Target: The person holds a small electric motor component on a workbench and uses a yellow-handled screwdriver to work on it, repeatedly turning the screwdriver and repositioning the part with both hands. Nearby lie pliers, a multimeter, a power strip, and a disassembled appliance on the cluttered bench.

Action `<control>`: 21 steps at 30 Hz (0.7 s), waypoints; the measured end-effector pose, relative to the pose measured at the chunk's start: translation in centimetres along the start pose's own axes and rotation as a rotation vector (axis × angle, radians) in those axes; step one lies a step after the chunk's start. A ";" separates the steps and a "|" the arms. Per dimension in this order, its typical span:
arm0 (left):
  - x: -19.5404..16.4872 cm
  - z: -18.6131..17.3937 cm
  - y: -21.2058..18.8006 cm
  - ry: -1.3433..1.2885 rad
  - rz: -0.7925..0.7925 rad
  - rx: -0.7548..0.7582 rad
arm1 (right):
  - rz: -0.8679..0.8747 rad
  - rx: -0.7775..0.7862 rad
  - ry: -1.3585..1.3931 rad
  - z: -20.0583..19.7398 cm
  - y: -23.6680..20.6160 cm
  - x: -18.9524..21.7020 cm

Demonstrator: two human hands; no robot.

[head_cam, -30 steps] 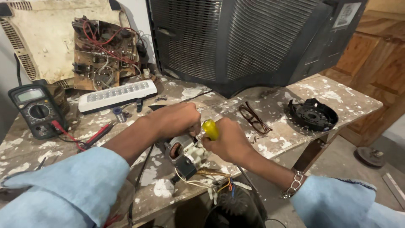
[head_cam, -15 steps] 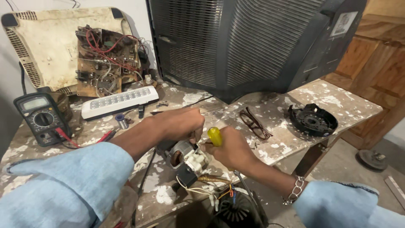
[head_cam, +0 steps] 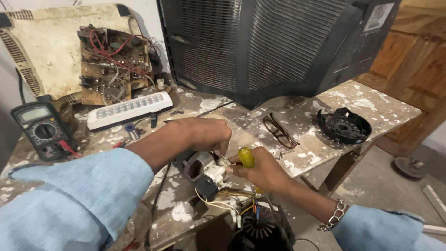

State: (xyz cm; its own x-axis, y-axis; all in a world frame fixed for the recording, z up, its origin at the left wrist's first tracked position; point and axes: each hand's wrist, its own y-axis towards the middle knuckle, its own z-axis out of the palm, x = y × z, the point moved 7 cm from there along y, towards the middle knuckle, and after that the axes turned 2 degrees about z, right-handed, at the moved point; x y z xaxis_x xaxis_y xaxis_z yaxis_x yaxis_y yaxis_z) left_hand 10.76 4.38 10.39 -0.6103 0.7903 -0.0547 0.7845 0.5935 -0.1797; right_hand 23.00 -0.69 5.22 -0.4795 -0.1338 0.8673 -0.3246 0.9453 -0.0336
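A small grey electric motor (head_cam: pixel 197 168) with a white plastic part and yellow and orange wires lies at the near edge of the paint-stained table (head_cam: pixel 325 144). My left hand (head_cam: pixel 200 135) rests on top of the motor and holds it down. My right hand (head_cam: pixel 260 169) grips a screwdriver by its yellow handle (head_cam: pixel 245 157), with the tip pointing at the motor's white part. The shaft is mostly hidden between my hands.
A multimeter (head_cam: pixel 42 130) sits at the far left. A white strip light (head_cam: pixel 130 110), an open circuit board (head_cam: pixel 116 62), a large dark television back (head_cam: pixel 278 42), brown glasses (head_cam: pixel 278 131) and a black round cover (head_cam: pixel 344 126) stand around. A black fan part (head_cam: pixel 260 230) hangs below the edge.
Both hands have stayed on the motor, with the screwdriver handle shifting slightly. The view has tilted a little, so the table items sit higher in the picture.
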 end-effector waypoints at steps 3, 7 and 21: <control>-0.4 -0.2 -0.2 0.018 0.021 -0.112 | 0.006 -0.063 -0.026 -0.1 0.2 -0.6; -0.4 -0.2 -1.2 -0.038 0.075 -0.185 | 0.052 -0.095 -0.043 0.2 0.2 -1.2; -3.3 -1.2 -3.3 0.038 0.049 -0.402 | -0.011 -0.179 -0.147 -0.3 0.0 -0.4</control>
State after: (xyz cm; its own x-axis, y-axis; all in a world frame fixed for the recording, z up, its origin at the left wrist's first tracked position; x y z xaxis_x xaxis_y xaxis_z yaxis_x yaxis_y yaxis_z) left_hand 10.35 0.01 12.34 -0.5723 0.8199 -0.0156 0.7977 0.5610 0.2212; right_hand 23.43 -0.59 5.06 -0.5946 -0.1739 0.7850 -0.1872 0.9794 0.0752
